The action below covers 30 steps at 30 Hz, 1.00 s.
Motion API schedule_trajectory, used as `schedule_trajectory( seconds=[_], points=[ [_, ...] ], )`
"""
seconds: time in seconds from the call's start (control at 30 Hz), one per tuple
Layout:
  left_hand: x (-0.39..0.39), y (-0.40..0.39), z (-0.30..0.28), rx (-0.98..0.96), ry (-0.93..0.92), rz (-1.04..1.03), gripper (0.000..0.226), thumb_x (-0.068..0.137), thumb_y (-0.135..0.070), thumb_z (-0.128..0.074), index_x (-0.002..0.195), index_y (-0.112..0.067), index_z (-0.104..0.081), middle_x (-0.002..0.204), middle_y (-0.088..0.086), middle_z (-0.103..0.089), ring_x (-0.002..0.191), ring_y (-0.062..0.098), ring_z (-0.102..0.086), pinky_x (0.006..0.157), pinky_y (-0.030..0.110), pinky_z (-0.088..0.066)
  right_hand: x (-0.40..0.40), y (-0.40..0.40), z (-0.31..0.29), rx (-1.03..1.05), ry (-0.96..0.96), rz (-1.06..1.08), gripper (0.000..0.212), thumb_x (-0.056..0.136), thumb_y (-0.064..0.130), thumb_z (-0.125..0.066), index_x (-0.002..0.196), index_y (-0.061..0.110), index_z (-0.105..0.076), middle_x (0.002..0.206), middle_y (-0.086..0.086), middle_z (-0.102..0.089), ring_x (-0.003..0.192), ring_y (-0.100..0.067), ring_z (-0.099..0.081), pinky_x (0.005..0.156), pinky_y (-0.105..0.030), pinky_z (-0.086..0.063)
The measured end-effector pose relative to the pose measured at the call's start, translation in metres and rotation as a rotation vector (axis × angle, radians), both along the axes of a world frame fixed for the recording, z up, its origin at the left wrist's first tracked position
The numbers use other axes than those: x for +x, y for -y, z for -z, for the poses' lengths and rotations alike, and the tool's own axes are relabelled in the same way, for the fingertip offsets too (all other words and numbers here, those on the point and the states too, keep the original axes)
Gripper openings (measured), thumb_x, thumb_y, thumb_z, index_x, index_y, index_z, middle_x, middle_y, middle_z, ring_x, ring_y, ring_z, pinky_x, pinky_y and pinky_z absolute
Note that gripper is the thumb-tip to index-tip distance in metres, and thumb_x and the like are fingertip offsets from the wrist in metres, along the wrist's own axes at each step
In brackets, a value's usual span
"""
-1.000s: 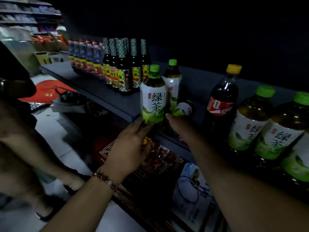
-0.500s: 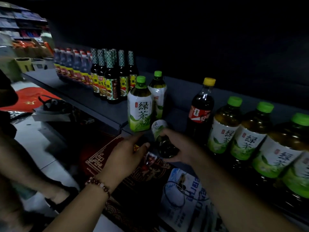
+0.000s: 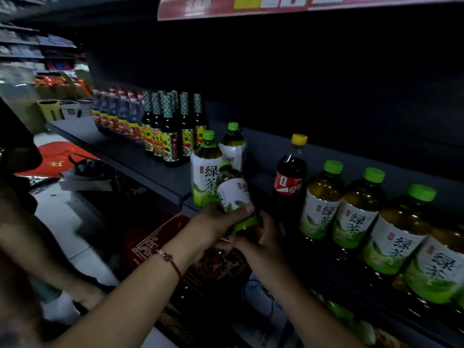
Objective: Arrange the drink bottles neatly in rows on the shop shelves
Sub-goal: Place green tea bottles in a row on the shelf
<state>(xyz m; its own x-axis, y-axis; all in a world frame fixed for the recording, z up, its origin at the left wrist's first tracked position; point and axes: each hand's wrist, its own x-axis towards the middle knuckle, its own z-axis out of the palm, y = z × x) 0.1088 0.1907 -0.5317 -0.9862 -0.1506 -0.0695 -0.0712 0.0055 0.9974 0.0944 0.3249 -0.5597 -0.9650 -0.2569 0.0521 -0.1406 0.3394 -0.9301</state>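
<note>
Both hands [image 3: 216, 222] [image 3: 266, 243] grip tilted tea bottle [image 3: 233, 194]; cola bottle [image 3: 290, 179] just right; 2 tea bottles [image 3: 204, 172] behind.

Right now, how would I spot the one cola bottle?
Find the dark shelf with green tea bottles along its front. The cola bottle stands right of the hands, left of that row. Only it has a yellow cap and red label.

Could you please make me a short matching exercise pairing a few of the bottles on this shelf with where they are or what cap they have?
Things:
1. cola bottle
2. held green tea bottle
3. soy sauce bottles

Descriptions:
A. tilted, gripped by left hand and right hand
B. checked neck wraps, further left on the shelf
C. yellow cap, standing upright

Pairs: 1-C, 2-A, 3-B
</note>
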Motion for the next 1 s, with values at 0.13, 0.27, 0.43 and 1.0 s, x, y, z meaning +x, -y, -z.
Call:
schedule_trajectory(
  seconds=[0.13,0.27,0.43,1.0],
  points=[
    [-0.016,0.009,-0.009,-0.041,-0.131,-0.045,0.029,0.083,-0.016,-0.077,0.109,-0.01,-0.068,0.096,0.006,-0.076,0.087,0.016,-0.072,0.065,0.02,-0.054,-0.005,0.006,0.002,0.023,-0.221,0.005,0.076,0.08,0.031,-0.073,0.144,0.04,-0.034,0.133,0.01,-0.034,0.12,-0.007,-0.042,0.085,-0.015,-0.042],
    [-0.038,0.024,-0.007,-0.225,-0.224,-0.128,0.052,0.071,-0.015,-0.086,0.114,-0.025,-0.059,0.101,-0.013,-0.07,0.091,-0.001,-0.066,0.073,0.015,-0.053,-0.022,0.016,0.007,0.053,-0.228,0.006,0.083,0.082,0.031,-0.071,0.149,0.047,-0.025,0.15,0.01,-0.031,0.138,-0.013,-0.032,0.108,-0.04,-0.038],
    [-0.067,0.025,0.014,-0.297,-0.364,-0.082,0.057,0.072,-0.002,-0.084,0.119,-0.02,-0.057,0.109,-0.012,-0.068,0.097,-0.005,-0.065,0.078,0.009,-0.049,-0.042,0.024,0.017,0.009,-0.081,-0.044,0.094,0.083,0.024,-0.069,0.153,0.045,-0.01,0.157,0.012,-0.028,0.135,-0.005,-0.035,0.097,-0.02,-0.039],
    [-0.092,0.014,0.051,-0.842,-0.368,-0.214,0.061,0.081,-0.043,-0.074,0.136,-0.032,-0.049,0.123,-0.007,-0.064,0.11,0.009,-0.059,0.091,0.037,-0.052,-0.051,0.012,0.019,0.134,-0.022,-0.093,0.074,0.08,0.024,-0.066,0.143,0.039,-0.031,0.134,0.015,-0.049,0.124,-0.009,-0.048,0.103,-0.036,-0.042]
  ],
)
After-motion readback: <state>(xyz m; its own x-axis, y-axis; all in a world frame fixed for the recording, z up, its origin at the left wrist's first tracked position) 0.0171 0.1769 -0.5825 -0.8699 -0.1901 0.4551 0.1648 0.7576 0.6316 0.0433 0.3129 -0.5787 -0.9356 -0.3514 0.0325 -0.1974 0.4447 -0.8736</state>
